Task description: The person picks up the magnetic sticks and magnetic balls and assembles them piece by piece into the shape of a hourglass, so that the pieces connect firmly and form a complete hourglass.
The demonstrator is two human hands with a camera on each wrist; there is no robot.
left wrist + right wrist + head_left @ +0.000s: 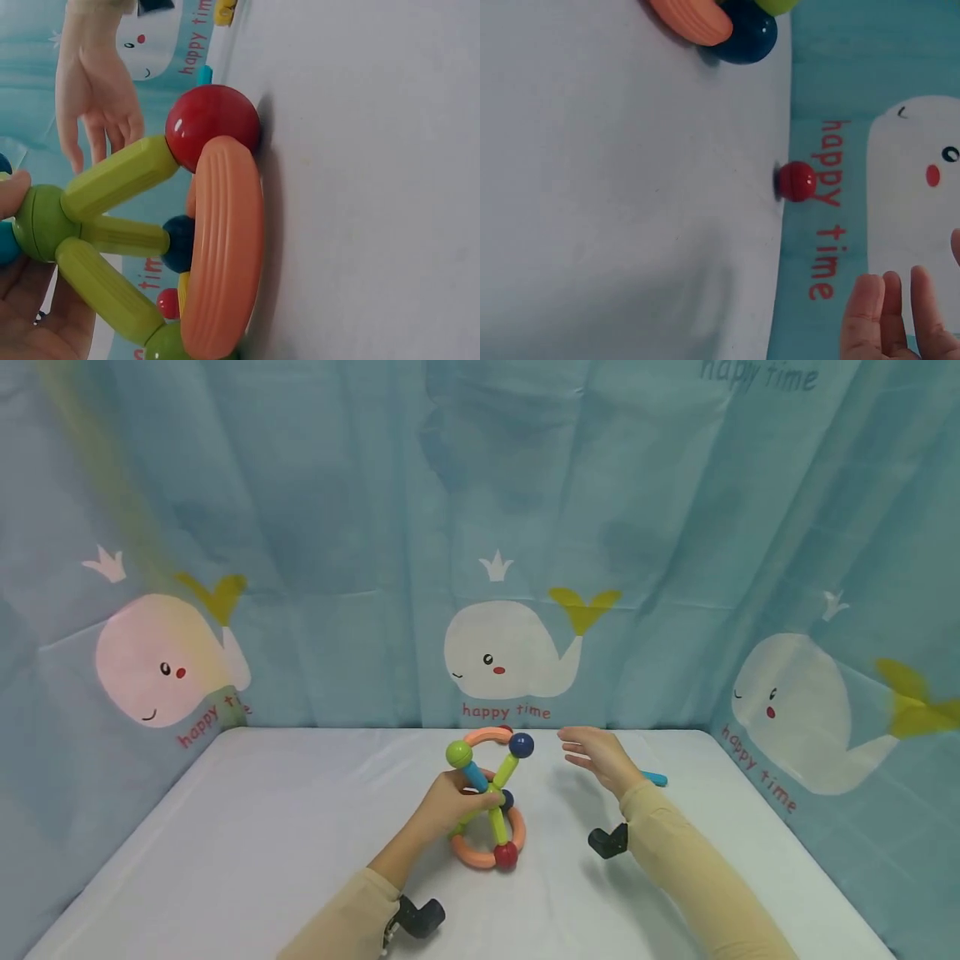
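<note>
A toy of magnetic sticks and balls (pixel 498 827) stands on the white table. My left hand (pixel 442 806) grips it around the lime green middle ball (pixel 46 225), thumb on one side and fingers on the other. Below that ball, lime sticks (pixel 124 176) fan down to a ring of orange curved sticks (pixel 225 247) with a red ball (pixel 212 124) and a navy ball (pixel 178 244). On top, a blue stick bears a green ball (pixel 459 754) and a lime stick bears another navy ball (pixel 521 744). My right hand (pixel 597 756) hovers right of the toy, fingers extended, holding nothing.
A loose blue stick (pixel 655 778) lies beyond the right wrist. Near the table's back edge is a red ball (pixel 797 181), and another orange curved stick (pixel 487 735) shows behind the toy. A blue curtain (pixel 337 568) with whales encloses the table at the back and sides.
</note>
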